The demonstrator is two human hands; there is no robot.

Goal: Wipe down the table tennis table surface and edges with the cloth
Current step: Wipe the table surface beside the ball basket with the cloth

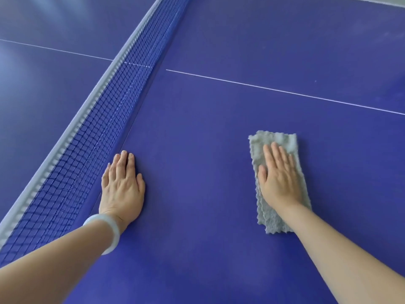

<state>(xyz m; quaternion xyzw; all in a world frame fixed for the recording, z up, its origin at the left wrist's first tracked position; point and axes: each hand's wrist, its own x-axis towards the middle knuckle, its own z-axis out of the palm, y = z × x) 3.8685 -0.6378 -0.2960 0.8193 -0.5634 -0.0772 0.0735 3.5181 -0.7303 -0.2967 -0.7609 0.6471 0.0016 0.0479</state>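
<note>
The blue table tennis table [197,132] fills the view. A folded grey cloth [282,141] lies flat on it at the right. My right hand [279,178] presses on the cloth with straight fingers, palm down. My left hand [122,185] rests flat on the bare table surface, fingertips close to the foot of the net. A pale bangle [109,229] sits on my left wrist.
The dark net [105,119] with its white top band runs diagonally from lower left to upper middle, just left of my left hand. A thin white centre line [274,89] crosses the table beyond the cloth. The table's far edge [372,2] shows at top right.
</note>
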